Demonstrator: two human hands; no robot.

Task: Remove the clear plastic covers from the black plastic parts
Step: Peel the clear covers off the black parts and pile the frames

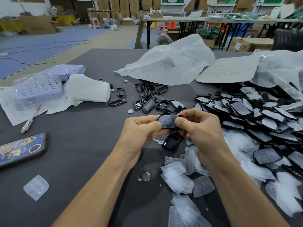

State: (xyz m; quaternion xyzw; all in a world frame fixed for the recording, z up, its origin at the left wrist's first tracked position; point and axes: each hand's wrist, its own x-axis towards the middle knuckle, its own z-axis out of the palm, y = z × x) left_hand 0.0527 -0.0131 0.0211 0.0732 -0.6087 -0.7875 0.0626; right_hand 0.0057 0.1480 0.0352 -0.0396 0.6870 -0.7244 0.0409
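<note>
On the dark grey table [78,167], a phone in a sticker-covered case [23,149] lies far left, near one loose clear plastic cover [36,187]. At centre, the left hand [139,130] and right hand [200,126] meet above the table – both pinching one black plastic part with its clear cover [168,122] on. Lower right is a pile of loose clear covers [185,177]; far right, a heap of covered black parts [262,115].

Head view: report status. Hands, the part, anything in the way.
Left hand and right hand both pinching one black part. Clear cover on it, not yet off. Loose black shell lies under the hands, nothing blocking.
</note>
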